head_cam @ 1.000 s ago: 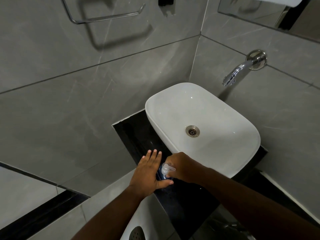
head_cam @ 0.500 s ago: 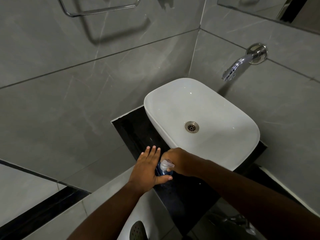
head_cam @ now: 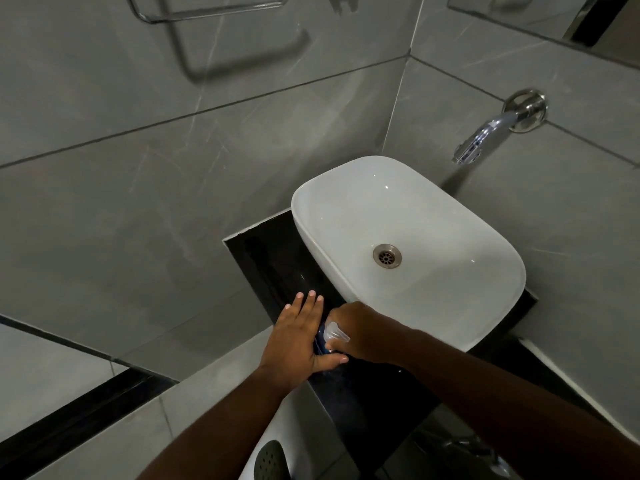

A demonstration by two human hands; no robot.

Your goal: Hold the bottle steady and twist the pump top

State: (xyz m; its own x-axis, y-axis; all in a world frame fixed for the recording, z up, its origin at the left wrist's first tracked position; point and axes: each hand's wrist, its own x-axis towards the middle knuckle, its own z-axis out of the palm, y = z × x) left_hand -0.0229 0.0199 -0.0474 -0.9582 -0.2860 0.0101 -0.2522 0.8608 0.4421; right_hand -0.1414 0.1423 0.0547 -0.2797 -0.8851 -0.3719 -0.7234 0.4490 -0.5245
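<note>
White basin (head_cam: 450, 216), black counter (head_cam: 273, 258), grey veined wall tiles (head_cam: 138, 209), blue bottle (head_cam: 320, 341) with clear cap

Hands holding place while the view is shifting

The left hand (head_cam: 298, 341) and right hand (head_cam: 360, 332) are staying at the pump bottle (head_cam: 332, 336); the washbasin (head_cam: 485, 327) is sliding rightward in view.

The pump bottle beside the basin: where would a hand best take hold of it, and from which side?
Probably the blue body of the pump bottle, from the counter's open near side. It seems upright on the black counter; the clear pump head is under the right hand, the left hand is alongside, the basin behind.
</note>
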